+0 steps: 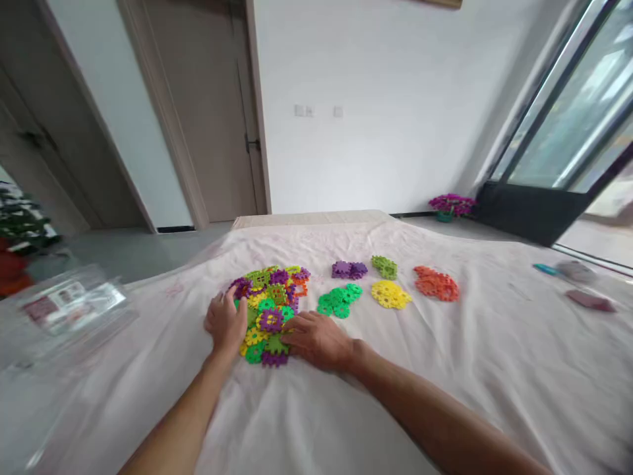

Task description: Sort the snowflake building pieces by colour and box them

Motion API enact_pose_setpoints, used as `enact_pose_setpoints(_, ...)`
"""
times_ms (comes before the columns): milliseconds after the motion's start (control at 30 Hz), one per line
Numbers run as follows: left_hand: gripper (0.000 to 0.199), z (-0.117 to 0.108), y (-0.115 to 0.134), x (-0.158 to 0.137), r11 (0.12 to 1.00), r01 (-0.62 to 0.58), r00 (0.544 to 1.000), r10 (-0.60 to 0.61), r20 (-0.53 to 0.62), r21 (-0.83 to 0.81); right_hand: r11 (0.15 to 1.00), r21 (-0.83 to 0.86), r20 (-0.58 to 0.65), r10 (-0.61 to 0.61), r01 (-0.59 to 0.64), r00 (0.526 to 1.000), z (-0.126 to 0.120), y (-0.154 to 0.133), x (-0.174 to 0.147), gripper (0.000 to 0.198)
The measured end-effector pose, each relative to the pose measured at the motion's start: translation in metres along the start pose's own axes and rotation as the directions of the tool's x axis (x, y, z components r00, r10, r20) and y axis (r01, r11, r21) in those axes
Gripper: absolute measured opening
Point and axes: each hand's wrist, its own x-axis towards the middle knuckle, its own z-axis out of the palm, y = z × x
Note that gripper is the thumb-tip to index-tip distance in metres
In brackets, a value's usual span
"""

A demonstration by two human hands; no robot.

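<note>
A mixed pile of flat plastic interlocking pieces (pixel 265 298), in purple, green, yellow and orange, lies on the cloth between my hands. At the pile's left edge rests my left hand (pixel 226 321), its thumb apart from the fingers, close to a dark purple piece (pixel 241 287). My right hand (pixel 319 340) lies at the right edge, with fingers stretched onto the pile by an olive green square piece (pixel 275 344). Its fingertips are partly hidden among the pieces. Neither hand visibly lifts a piece.
Right of the pile sit separate groups: bright green (pixel 339 300), purple (pixel 349 269), olive green (pixel 384 266), yellow (pixel 390 294) and orange pieces (pixel 436 284). A clear plastic package (pixel 74 310) lies far left. Small objects, including a reddish one (pixel 590 301), lie far right on the wrinkled cloth (pixel 494 356).
</note>
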Motion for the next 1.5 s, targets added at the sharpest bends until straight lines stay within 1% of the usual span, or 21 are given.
enact_pose_setpoints(100, 0.047, 0.004, -0.002, 0.000, 0.999, -0.043, 0.998, 0.042, 0.038, 0.008, 0.999, 0.050, -0.034, -0.008, 0.009, 0.999, -0.001, 0.003, -0.003, 0.025)
enact_pose_setpoints(200, 0.046, 0.007, -0.005, 0.000, 0.995, -0.095, 0.994, 0.094, 0.048, 0.021, 0.991, 0.126, -0.094, 0.050, -0.038, 0.994, -0.003, 0.005, -0.004, 0.026)
enact_pose_setpoints(267, 0.046, 0.007, -0.007, 0.000, 0.992, -0.124, 0.991, 0.123, 0.052, 0.027, 0.978, 0.174, -0.142, 0.144, -0.118, 0.979, -0.007, 0.007, -0.005, 0.027)
enact_pose_setpoints(300, 0.046, 0.007, -0.008, -0.001, 0.991, -0.134, 0.989, 0.132, 0.060, 0.029, 0.966, 0.193, -0.167, 0.207, -0.174, 0.964, -0.008, 0.011, -0.006, 0.027)
enact_pose_setpoints(367, 0.046, 0.006, -0.008, -0.001, 0.989, -0.143, 0.987, 0.140, 0.073, 0.032, 0.927, 0.224, -0.228, 0.349, -0.300, 0.909, -0.013, 0.023, -0.009, 0.027)
enact_pose_setpoints(433, 0.046, 0.006, -0.008, -0.001, 0.989, -0.147, 0.986, 0.143, 0.080, 0.036, 0.873, 0.255, -0.314, 0.481, -0.415, 0.819, -0.018, 0.044, -0.016, 0.026)
enact_pose_setpoints(467, 0.046, 0.006, -0.008, -0.001, 0.988, -0.149, 0.986, 0.146, 0.081, 0.039, 0.841, 0.275, -0.366, 0.539, -0.465, 0.758, -0.021, 0.059, -0.021, 0.026)
enact_pose_setpoints(533, 0.045, 0.007, -0.009, -0.001, 0.986, -0.158, 0.985, 0.154, 0.081, 0.044, 0.767, 0.299, -0.454, 0.638, -0.568, 0.622, -0.029, 0.091, -0.038, 0.028)
enact_pose_setpoints(567, 0.045, 0.007, -0.010, -0.001, 0.985, -0.164, 0.984, 0.160, 0.078, 0.047, 0.730, 0.303, -0.481, 0.672, -0.612, 0.564, -0.034, 0.108, -0.048, 0.030)
enact_pose_setpoints(600, 0.045, 0.008, -0.010, -0.001, 0.984, -0.170, 0.983, 0.166, 0.073, 0.049, 0.695, 0.297, -0.498, 0.698, -0.655, 0.514, -0.038, 0.125, -0.060, 0.032)
enact_pose_setpoints(667, 0.045, 0.010, -0.012, -0.001, 0.982, -0.183, 0.982, 0.180, 0.062, 0.052, 0.609, 0.285, -0.552, 0.736, -0.740, 0.393, -0.048, 0.154, -0.086, 0.035)
enact_pose_setpoints(767, 0.046, 0.011, -0.013, 0.000, 0.977, -0.207, 0.977, 0.204, 0.067, 0.047, 0.433, 0.263, -0.579, 0.786, -0.862, 0.218, -0.061, 0.181, -0.124, 0.038)
enact_pose_setpoints(833, 0.046, 0.011, -0.013, 0.000, 0.976, -0.215, 0.975, 0.212, 0.072, 0.041, 0.327, 0.260, -0.576, 0.807, -0.909, 0.126, -0.066, 0.190, -0.143, 0.040)
enact_pose_setpoints(900, 0.046, 0.011, -0.013, 0.000, 0.976, -0.216, 0.974, 0.213, 0.075, 0.034, 0.262, 0.258, -0.576, 0.815, -0.930, 0.069, -0.069, 0.195, -0.157, 0.040)
enact_pose_setpoints(933, 0.046, 0.011, -0.013, 0.000, 0.975, -0.218, 0.974, 0.215, 0.077, 0.032, 0.245, 0.259, -0.575, 0.817, -0.934, 0.055, -0.069, 0.197, -0.161, 0.040)
enact_pose_setpoints(1000, 0.047, 0.011, -0.014, 0.000, 0.974, -0.225, 0.972, 0.223, 0.080, 0.027, 0.230, 0.270, -0.561, 0.827, -0.935, 0.042, -0.067, 0.199, -0.168, 0.040)
enact_pose_setpoints(1100, 0.046, 0.011, -0.015, 0.001, 0.972, -0.234, 0.970, 0.232, 0.075, 0.022, 0.228, 0.292, -0.534, 0.844, -0.929, 0.039, -0.063, 0.203, -0.172, 0.042)
enact_pose_setpoints(1267, 0.047, 0.012, -0.015, 0.001, 0.973, -0.229, 0.971, 0.227, 0.076, 0.015, 0.207, 0.259, -0.552, 0.833, -0.943, 0.032, -0.058, 0.205, -0.176, 0.047)
enact_pose_setpoints(1400, 0.046, 0.012, -0.015, 0.000, 0.972, -0.234, 0.969, 0.232, 0.089, 0.012, 0.215, 0.239, -0.538, 0.841, -0.947, 0.055, -0.059, 0.200, -0.174, 0.048)
enact_pose_setpoints(1500, 0.046, 0.012, -0.016, 0.000, 0.972, -0.233, 0.968, 0.230, 0.096, 0.016, 0.260, 0.197, -0.560, 0.821, -0.945, 0.109, -0.061, 0.197, -0.171, 0.045)
